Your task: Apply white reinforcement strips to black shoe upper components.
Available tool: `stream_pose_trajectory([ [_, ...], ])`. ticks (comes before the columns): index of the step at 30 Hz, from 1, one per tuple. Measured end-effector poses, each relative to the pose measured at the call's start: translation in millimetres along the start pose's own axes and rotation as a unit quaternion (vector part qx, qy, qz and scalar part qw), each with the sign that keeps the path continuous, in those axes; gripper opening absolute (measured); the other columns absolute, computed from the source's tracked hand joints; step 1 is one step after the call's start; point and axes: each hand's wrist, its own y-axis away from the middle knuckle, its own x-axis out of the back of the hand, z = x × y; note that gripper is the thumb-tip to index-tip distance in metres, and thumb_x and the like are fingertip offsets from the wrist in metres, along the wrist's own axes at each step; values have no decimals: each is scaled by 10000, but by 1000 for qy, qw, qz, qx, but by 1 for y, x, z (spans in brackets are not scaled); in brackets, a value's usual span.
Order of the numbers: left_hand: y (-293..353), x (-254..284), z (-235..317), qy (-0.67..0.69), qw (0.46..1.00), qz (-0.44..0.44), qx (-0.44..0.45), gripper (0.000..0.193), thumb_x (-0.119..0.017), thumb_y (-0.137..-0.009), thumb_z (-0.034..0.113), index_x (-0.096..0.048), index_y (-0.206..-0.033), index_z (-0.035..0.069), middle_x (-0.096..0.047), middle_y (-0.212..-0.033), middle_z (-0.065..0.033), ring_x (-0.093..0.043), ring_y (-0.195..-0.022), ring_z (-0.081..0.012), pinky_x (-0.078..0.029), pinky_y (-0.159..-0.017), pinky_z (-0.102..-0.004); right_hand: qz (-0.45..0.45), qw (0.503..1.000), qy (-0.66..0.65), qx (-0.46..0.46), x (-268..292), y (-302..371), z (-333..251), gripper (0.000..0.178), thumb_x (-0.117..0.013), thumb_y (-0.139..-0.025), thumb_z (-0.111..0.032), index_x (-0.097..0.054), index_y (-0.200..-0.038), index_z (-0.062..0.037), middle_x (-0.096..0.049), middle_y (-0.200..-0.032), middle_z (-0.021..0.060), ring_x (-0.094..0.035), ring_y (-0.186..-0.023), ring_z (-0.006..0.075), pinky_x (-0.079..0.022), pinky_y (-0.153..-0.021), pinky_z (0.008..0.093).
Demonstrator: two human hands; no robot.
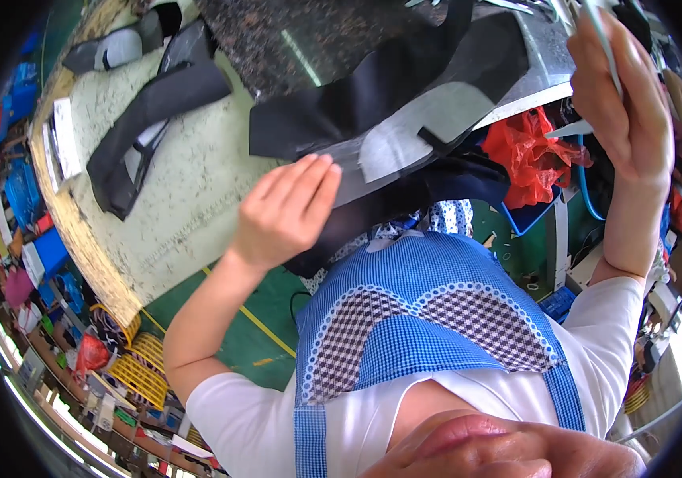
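Note:
My left hand (289,209) has its fingers together on the near left edge of a curved black cut piece of sheet material (405,147), which carries a translucent whitish patch. The thumb is hidden. Behind it lies a larger black piece (317,119), partly overlapped. My right hand (624,103) is raised at the far right, fingers closed around a thin pale tool (602,44). A light pointed tip (570,129) shows beside that palm; the tool's kind is unclear.
More black curved pieces (150,119) lie on the pale, worn board (190,215) to the left, near a small white block (66,139). A dark speckled slab (277,40) is at the back. A red plastic bag (528,155) hangs in a blue bin below the table edge.

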Motion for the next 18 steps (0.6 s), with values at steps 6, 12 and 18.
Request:
stream_pose_trajectory([
  [6, 9, -8, 48, 63, 985, -7, 162, 703, -842, -752, 295, -623, -1349, -7, -586, -1361, -156, -565, -1260, -320, -517, -1027, -446, -208, 950, 177, -148, -92, -15, 50, 159, -663, -1002, -131, -683, -982, 25, -697, -773, 43, -641, -605, 84, -506, -562, 219],
  [12, 14, -17, 49, 80, 983, 3, 163, 729, -864, -729, 240, -614, -1370, -3, -558, -1305, -134, -522, -1266, -321, -492, -1066, -463, -222, 943, 218, -119, -124, -28, 101, 162, -671, -985, -118, -711, -958, 37, -701, -738, 92, -687, -637, 134, -540, -596, 264],
  [18, 13, -19, 40, 27, 992, -10, 125, 478, -654, -888, 157, -601, -1339, 7, -563, -1435, -134, -513, -1353, -279, -479, -1094, -383, -198, 914, 350, -50, -134, -33, 103, 240, -758, -902, -237, -722, -877, -1, -701, -718, 149, -712, -618, 242, -562, -588, 343],
])
